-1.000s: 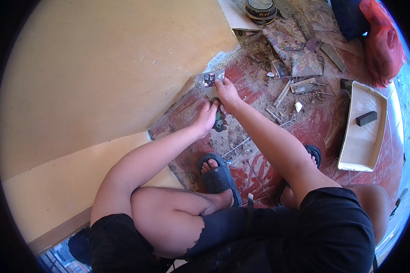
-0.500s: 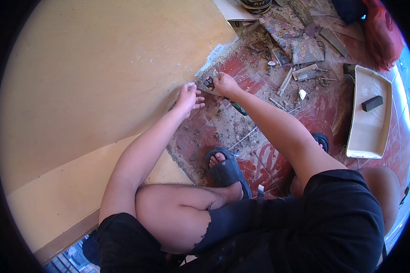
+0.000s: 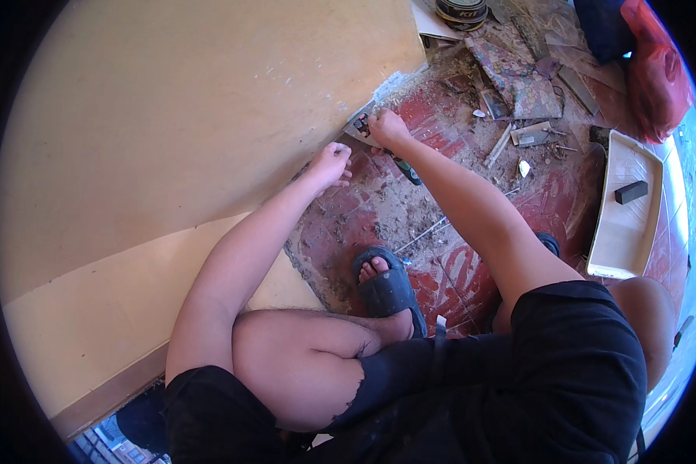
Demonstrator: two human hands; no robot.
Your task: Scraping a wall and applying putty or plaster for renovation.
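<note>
My right hand (image 3: 389,130) is closed round a scraper with a wide metal blade (image 3: 357,128) and a dark green handle (image 3: 407,172). Its blade lies close to the foot of the yellowish wall (image 3: 209,100), beside a pale bluish-white bare patch (image 3: 398,82). Just left of the blade, my left hand (image 3: 332,165) is close to the wall with its fingers curled and thumb drawn in. Whatever its fingertips hold, if anything, is too small to make out. Dust and crumbs cover the red floor (image 3: 441,139) below both hands.
On the right stands a cream tray (image 3: 615,251) with a dark block (image 3: 632,192) in it. Farther off are a floral cloth (image 3: 533,99), scraps, a black tin (image 3: 462,14) and a red plastic bag (image 3: 659,93). My sandalled foot (image 3: 387,288) is close below the hands.
The scraper and my right hand have moved slightly up along the wall's foot. My left hand's fingers have curled in more. The whole view has shifted a little.
</note>
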